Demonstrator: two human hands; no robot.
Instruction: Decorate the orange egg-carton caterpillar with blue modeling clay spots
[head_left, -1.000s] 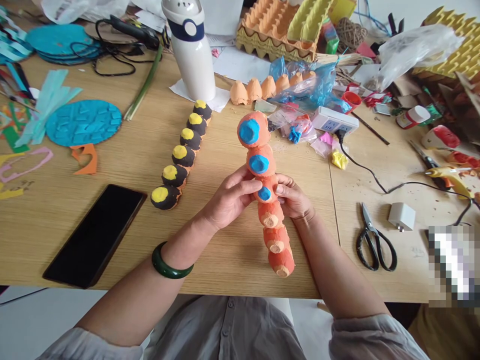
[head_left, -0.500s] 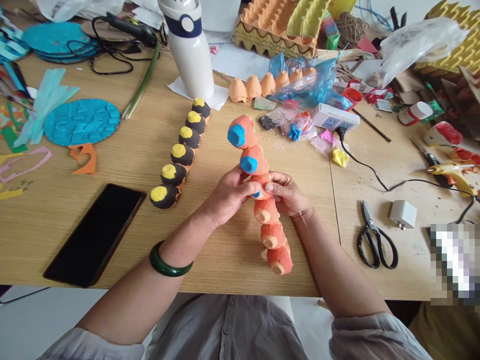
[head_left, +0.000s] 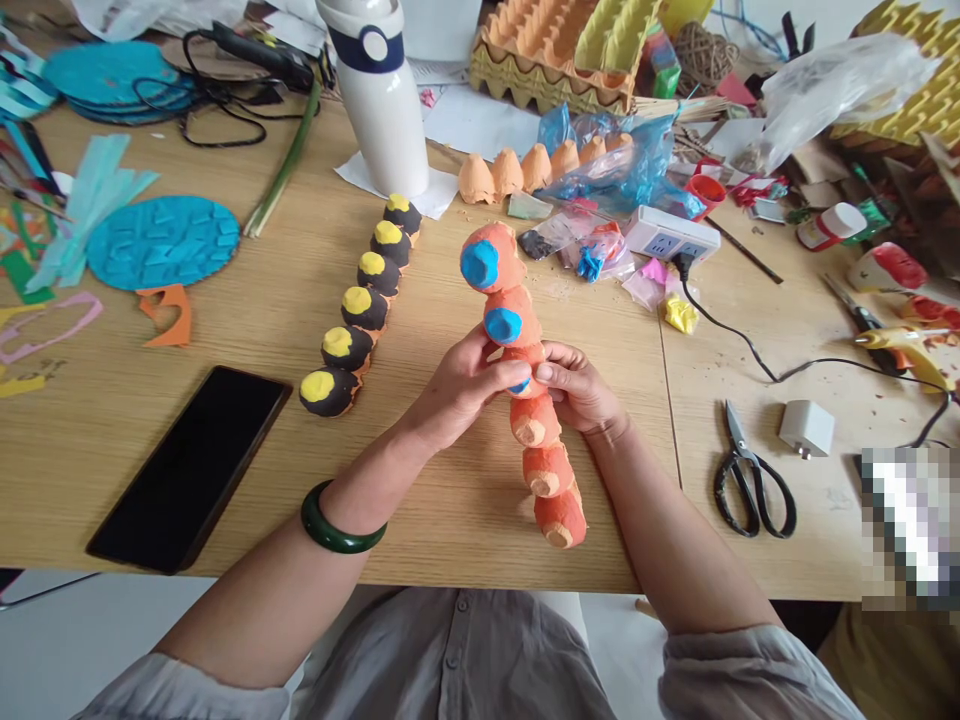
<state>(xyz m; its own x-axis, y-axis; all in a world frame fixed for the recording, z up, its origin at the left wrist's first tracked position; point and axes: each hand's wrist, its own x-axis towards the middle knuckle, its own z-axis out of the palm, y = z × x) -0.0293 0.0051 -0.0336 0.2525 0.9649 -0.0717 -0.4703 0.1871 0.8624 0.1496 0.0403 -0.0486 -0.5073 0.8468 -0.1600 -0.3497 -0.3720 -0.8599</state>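
Between both hands I hold an egg carton strip (head_left: 534, 418), its row of cups coated in orange clay. Blue clay caps the two far cups, and a smaller blue piece (head_left: 519, 385) shows on the third; the nearer cups have bare tips. My left hand (head_left: 472, 385) grips the strip from the left, its thumb pressed on the blue piece. From the right, my right hand (head_left: 579, 388) pinches the third cup's side with thumb and fingers. A second egg carton strip (head_left: 365, 308), black with yellow tips, lies to the left.
A phone (head_left: 191, 468) lies at the left front, scissors (head_left: 750, 470) and a white charger (head_left: 807, 428) at the right. Behind stand a white bottle (head_left: 379, 110), a bare carton strip (head_left: 507, 176), a power strip (head_left: 672, 236) with its cord, and stacked egg trays (head_left: 551, 55).
The orange strip has shifted and tilted very slightly to the right at its far end. Both hands keep their hold, the left thumb still on the third cup.
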